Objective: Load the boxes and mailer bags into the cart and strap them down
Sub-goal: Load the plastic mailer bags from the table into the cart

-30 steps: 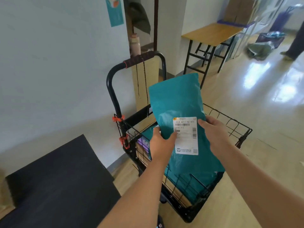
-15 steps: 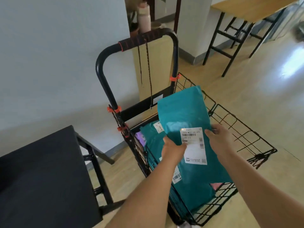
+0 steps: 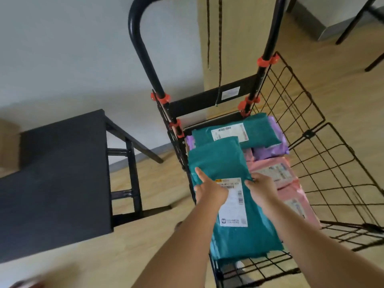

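Hands [image 3: 209,191] on teal mailer [image 3: 220,161] (labelled); inside cart [image 3: 311,142].

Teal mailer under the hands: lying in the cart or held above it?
In the cart. The teal mailer lies flat on other bags inside the cart, left hand and right hand resting on it.

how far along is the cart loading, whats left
Done: a rear teal mailer bag, a purple mailer bag and a pink mailer bag lie in the cart.
In hand: the left hand presses and the right hand grips a front teal mailer bag on the pile.
Left: the strap cords hang loose, nothing strapped; a blurred cardboard box may wait beside the black table.
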Tool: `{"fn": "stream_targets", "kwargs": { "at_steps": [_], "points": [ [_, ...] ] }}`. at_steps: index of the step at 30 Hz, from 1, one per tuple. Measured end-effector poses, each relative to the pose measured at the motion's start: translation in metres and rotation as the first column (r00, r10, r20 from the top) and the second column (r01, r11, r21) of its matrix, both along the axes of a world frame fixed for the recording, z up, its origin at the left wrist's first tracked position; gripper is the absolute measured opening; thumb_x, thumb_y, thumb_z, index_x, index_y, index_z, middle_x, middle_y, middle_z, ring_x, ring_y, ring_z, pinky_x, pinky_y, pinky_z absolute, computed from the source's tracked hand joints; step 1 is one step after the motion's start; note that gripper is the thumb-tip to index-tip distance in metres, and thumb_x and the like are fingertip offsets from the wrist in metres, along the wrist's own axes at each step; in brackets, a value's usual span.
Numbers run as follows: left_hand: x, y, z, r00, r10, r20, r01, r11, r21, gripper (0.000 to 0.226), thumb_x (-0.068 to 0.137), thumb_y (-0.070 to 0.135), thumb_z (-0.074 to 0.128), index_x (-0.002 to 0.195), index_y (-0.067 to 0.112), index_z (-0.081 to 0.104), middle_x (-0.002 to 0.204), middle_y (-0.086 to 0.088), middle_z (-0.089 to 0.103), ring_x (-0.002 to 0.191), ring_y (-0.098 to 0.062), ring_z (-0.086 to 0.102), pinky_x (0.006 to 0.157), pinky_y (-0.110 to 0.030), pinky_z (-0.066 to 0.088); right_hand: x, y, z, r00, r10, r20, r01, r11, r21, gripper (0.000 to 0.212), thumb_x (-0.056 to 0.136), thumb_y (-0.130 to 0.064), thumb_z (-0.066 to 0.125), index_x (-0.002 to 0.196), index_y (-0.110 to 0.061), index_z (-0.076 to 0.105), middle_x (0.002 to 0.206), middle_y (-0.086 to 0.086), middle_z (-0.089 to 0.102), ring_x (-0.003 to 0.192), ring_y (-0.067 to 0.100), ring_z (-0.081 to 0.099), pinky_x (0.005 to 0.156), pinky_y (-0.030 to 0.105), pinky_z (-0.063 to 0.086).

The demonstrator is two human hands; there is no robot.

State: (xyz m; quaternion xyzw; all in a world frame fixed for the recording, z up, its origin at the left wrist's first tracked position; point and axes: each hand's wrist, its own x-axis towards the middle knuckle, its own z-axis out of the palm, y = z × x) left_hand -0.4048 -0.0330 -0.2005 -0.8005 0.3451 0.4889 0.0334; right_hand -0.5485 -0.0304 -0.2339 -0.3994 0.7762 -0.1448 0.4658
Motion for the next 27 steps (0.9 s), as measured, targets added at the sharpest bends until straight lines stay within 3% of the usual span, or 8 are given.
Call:
{"fn": "stream_targets", "kwargs": {
  "at_steps": [3, 6, 8, 11, 13, 17, 20, 27],
  "points": [
    [-0.005, 0.005, -0.002, 0.989, -0.137, 0.052, 0.135, 0.990, 0.041, 0.106, 0.087, 0.014, 0.059, 0.149, 0.031, -0.024, 0.159, -0.018, -0.013, 0.112, -0.033, 0.057, 0.088, -0.036, 0.054, 0.001, 0.003, -0.015, 0.997, 0.082, -0.012, -0.081, 0.995, 0.062, 0.017, 0.089, -0.005, 0.055, 0.095, -0.009, 0.071, 0.073, 0.009, 0.067, 0.054, 0.021, 0.052, 0.045, 0.025, 0.031],
    [-0.007, 0.009, -0.007, 0.948, -0.308, 0.084, 0.302, 0.950, 0.079, 0.100, 0.086, 0.010, 0.056, 0.153, 0.030, -0.016, 0.158, -0.013, -0.025, 0.120, -0.035, 0.052, 0.085, -0.034, 0.053, 0.002, 0.007, -0.024, 0.977, 0.204, -0.062, -0.193, 0.970, 0.149, 0.016, 0.089, -0.010, 0.060, 0.100, -0.005, 0.069, 0.080, 0.008, 0.068, 0.065, 0.024, 0.061, 0.051, 0.025, 0.037],
    [-0.006, 0.010, -0.013, 0.926, -0.370, 0.078, 0.361, 0.926, 0.108, 0.097, 0.087, 0.010, 0.057, 0.154, 0.031, -0.009, 0.159, -0.012, -0.023, 0.127, -0.036, 0.046, 0.086, -0.035, 0.052, 0.004, 0.008, -0.026, 0.960, 0.258, -0.109, -0.236, 0.955, 0.180, 0.022, 0.088, -0.017, 0.065, 0.109, -0.009, 0.064, 0.100, 0.009, 0.071, 0.082, 0.027, 0.065, 0.062, 0.028, 0.043],
    [-0.004, 0.009, -0.017, 0.915, -0.398, 0.073, 0.384, 0.911, 0.152, 0.093, 0.089, 0.011, 0.057, 0.155, 0.031, -0.005, 0.160, -0.011, -0.020, 0.135, -0.038, 0.036, 0.097, -0.039, 0.049, 0.008, 0.006, -0.027, 0.955, 0.269, -0.124, -0.244, 0.952, 0.187, 0.040, 0.087, -0.021, 0.069, 0.123, -0.013, 0.054, 0.116, 0.005, 0.066, 0.077, 0.016, 0.061, 0.058, 0.028, 0.042],
    [-0.005, 0.010, -0.020, 0.922, -0.384, 0.049, 0.371, 0.912, 0.173, 0.092, 0.090, 0.011, 0.055, 0.155, 0.031, -0.007, 0.160, -0.012, -0.018, 0.138, -0.039, 0.031, 0.100, -0.039, 0.046, 0.010, 0.003, -0.026, 0.946, 0.299, -0.122, -0.272, 0.942, 0.196, 0.042, 0.087, -0.023, 0.069, 0.125, -0.014, 0.053, 0.118, 0.004, 0.064, 0.073, 0.012, 0.057, 0.053, 0.027, 0.040],
    [-0.005, 0.010, -0.020, 0.925, -0.379, 0.026, 0.368, 0.913, 0.177, 0.089, 0.092, 0.013, 0.053, 0.155, 0.031, -0.007, 0.161, -0.014, -0.011, 0.139, -0.039, 0.031, 0.102, -0.039, 0.041, 0.011, 0.000, -0.018, 0.916, 0.352, -0.192, -0.320, 0.930, 0.180, 0.047, 0.087, -0.020, 0.064, 0.131, -0.016, 0.050, 0.126, 0.008, 0.055, 0.091, 0.022, 0.055, 0.069, 0.028, 0.039],
    [-0.006, 0.009, -0.016, 0.924, -0.380, 0.038, 0.373, 0.920, 0.125, 0.086, 0.091, 0.012, 0.052, 0.155, 0.028, -0.003, 0.161, -0.014, -0.002, 0.137, -0.036, 0.034, 0.098, -0.038, 0.043, 0.012, 0.001, -0.010, 0.906, 0.370, -0.206, -0.348, 0.928, 0.134, 0.051, 0.087, -0.018, 0.061, 0.137, -0.017, 0.048, 0.129, 0.007, 0.053, 0.095, 0.022, 0.055, 0.060, 0.025, 0.036],
    [-0.002, 0.005, 0.009, 0.894, -0.439, 0.089, 0.441, 0.898, 0.005, 0.074, 0.091, 0.010, 0.057, 0.152, 0.019, 0.018, 0.160, -0.014, 0.002, 0.137, -0.036, 0.035, 0.102, -0.039, 0.043, 0.020, -0.009, 0.021, 0.867, 0.457, -0.198, -0.456, 0.888, 0.054, 0.034, 0.096, -0.021, 0.058, 0.129, -0.015, 0.058, 0.124, 0.004, 0.064, 0.087, 0.013, 0.058, 0.069, 0.025, 0.043]
  ]
}}
